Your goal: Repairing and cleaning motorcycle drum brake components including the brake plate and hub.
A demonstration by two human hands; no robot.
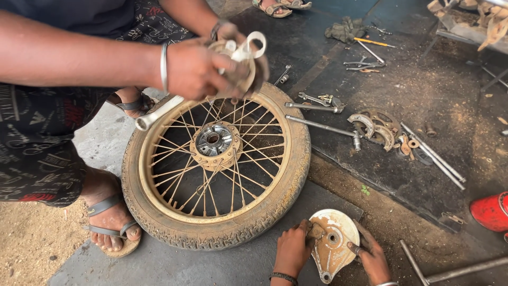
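Although it lies flat on the slab, spoked wheel [217, 164]: its dusty tyre sits just beside my work, and I judge a nudge would push it onto the plate I am holding.
Floor mat [418, 175]: dark, gritty, strewn with loose metal; grit could get onto a cleaned face.
Co-worker's hands [203, 66]: both closed round a dusty round part with a white cloth strip, held above the tyre's far edge. If it drops, it lands on the spokes.
Brake plate [334, 241]: the round pale plate stands on edge on the slab, near the tyre, between my hands. It could roll or tip if either grip slackens.
Left hand [292, 250]: fingers curled, pressing the plate's left rim, perhaps through a small brown pad; I cannot tell for sure. A slip would scrape the knuckles on the rim.
Right hand [371, 255]: fingers closed over the plate's right edge, steadying it.
Long rods [434, 159]: lying loose on the mat, well apart from me; they could roll underfoot.
Red canister [491, 212]: at the right edge, rounded, plain red, no label showing.
Brake shoes [373, 127]: curved, lying among spanners.
Packages, signs: none visible.
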